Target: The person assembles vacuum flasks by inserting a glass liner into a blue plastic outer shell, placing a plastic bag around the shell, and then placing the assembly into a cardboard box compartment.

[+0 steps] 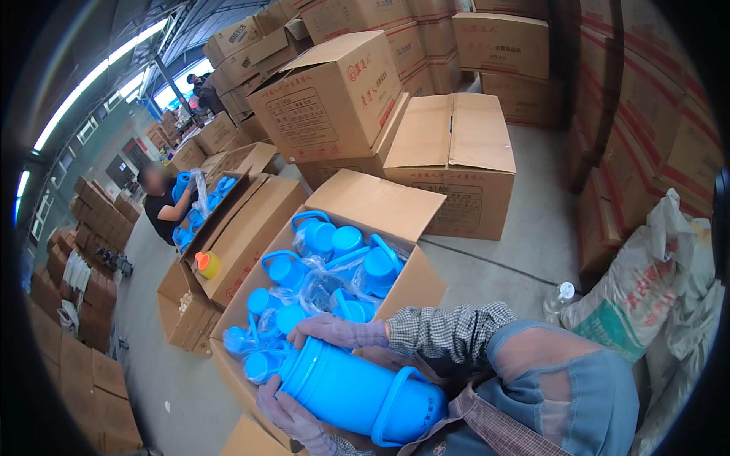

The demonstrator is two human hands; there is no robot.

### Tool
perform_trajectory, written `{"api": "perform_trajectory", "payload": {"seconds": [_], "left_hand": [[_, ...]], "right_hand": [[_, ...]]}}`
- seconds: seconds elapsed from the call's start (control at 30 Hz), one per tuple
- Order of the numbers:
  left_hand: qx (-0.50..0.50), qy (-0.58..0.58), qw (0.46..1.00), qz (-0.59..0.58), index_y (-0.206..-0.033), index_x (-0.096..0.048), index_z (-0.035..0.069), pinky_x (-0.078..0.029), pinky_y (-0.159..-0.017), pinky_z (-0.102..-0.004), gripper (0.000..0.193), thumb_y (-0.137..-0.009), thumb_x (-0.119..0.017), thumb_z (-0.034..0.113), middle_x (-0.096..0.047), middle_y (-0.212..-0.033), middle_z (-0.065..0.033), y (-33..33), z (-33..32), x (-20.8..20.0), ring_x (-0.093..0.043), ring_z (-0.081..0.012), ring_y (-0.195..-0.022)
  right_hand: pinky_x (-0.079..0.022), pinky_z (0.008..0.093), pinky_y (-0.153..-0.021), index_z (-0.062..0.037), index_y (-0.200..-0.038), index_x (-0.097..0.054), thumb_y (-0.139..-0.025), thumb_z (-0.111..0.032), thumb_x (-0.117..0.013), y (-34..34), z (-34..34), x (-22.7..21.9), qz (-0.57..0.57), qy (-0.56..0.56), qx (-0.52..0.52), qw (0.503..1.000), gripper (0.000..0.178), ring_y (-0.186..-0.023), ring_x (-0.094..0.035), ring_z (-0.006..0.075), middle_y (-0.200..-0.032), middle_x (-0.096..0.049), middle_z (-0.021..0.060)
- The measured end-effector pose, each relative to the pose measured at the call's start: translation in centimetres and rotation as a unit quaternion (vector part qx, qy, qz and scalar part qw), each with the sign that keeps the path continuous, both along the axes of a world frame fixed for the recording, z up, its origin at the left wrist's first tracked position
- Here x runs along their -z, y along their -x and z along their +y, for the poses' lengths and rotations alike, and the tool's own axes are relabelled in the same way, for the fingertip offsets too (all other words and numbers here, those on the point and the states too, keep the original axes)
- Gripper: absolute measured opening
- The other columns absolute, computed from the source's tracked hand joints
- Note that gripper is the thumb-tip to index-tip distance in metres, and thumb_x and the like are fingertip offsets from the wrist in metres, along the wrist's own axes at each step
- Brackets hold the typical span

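Note:
A large blue plastic pail with a carrying handle lies tilted across my lap side, its rim end toward the carton and its base toward my body. My right hand, in a purple glove, grips the pail's upper rim side. My left hand, gloved alike, holds the rim from the near side. Just beyond them stands an open cardboard carton full of similar blue pails, several with handles up and clear plastic bags around them. The inside of the held pail is hidden from view.
Beyond the carton are closed cartons and a tall stack. At left, a co-worker handles blue pails at another carton, near a yellow bottle with an orange top. White sacks lean at right; a cable crosses the floor.

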State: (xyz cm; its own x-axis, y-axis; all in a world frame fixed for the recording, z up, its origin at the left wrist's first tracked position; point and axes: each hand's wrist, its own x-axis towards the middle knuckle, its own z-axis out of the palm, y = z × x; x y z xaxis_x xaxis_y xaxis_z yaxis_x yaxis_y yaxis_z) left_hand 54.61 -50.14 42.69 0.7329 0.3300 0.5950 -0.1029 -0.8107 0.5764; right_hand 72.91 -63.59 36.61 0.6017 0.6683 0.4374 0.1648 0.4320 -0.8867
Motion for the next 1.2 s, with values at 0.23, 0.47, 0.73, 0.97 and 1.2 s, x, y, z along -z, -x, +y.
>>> {"api": "perform_trajectory", "payload": {"seconds": [0.23,0.47,0.73,0.97,1.2], "left_hand": [[0.174,0.394,0.898,-0.089,-0.126,-0.055,-0.001,-0.04,-0.108,-0.0466,0.058,-0.105,-0.031,0.048,-0.06,-0.127,-0.0171,-3.6,5.7,6.9,-0.054,-0.0319,-0.122],[0.316,0.479,0.816,-0.067,-0.141,-0.04,-0.001,-0.037,-0.113,-0.0414,0.048,-0.108,-0.032,0.034,-0.055,-0.136,-0.0169,-5.0,3.4,0.9,-0.051,-0.0291,-0.127],[0.044,0.061,0.996,-0.05,-0.108,-0.057,0.001,-0.042,-0.102,-0.0471,0.027,-0.099,-0.052,0.026,-0.061,-0.11,-0.0181,-1.5,1.7,1.4,-0.058,-0.0372,-0.106],[0.032,0.021,0.998,-0.043,-0.116,-0.059,0.001,-0.044,-0.1,-0.0459,0.036,-0.092,-0.064,0.028,-0.061,-0.115,-0.0176,-1.4,0.7,-0.6,-0.059,-0.0341,-0.106],[0.217,0.389,0.885,-0.133,-0.123,-0.06,0.004,-0.04,-0.108,-0.0457,0.053,-0.105,-0.039,0.048,-0.06,-0.127,-0.0157,-1.7,5.1,4.7,-0.051,-0.0326,-0.128]], "right_hand": [[-0.035,0.0518,-0.107,-0.006,-0.124,-0.059,-0.091,-0.028,-0.064,6.1,-1.4,-9.6,-0.35,0.058,0.116,0.928,0.04,-0.117,-0.056,0.0335,-0.119,-0.062,0.016],[-0.037,0.0525,-0.106,-0.0044,-0.121,-0.062,-0.088,-0.026,-0.067,5.9,-1.3,-11.5,-0.36,-0.008,0.147,0.921,0.039,-0.114,-0.058,0.0361,-0.121,-0.063,0.0153],[-0.041,0.0439,-0.107,-0.0033,-0.105,-0.068,-0.104,-0.034,-0.044,-0.1,0.1,0.9,0.082,-0.024,-0.042,0.996,0.039,-0.118,-0.057,0.0288,-0.128,-0.062,0.0162],[-0.041,0.0406,-0.106,-0.001,-0.113,-0.066,-0.106,-0.037,-0.037,-1.8,-0.5,0.2,0.149,0.023,-0.093,0.984,0.047,-0.12,-0.056,0.0277,-0.135,-0.058,0.0183],[-0.041,0.0414,-0.106,-0.004,-0.102,-0.067,-0.097,-0.028,-0.056,5.3,-0.5,-10.1,-0.391,0.126,0.106,0.905,0.027,-0.117,-0.058,0.0297,-0.128,-0.061,0.0155]]}}
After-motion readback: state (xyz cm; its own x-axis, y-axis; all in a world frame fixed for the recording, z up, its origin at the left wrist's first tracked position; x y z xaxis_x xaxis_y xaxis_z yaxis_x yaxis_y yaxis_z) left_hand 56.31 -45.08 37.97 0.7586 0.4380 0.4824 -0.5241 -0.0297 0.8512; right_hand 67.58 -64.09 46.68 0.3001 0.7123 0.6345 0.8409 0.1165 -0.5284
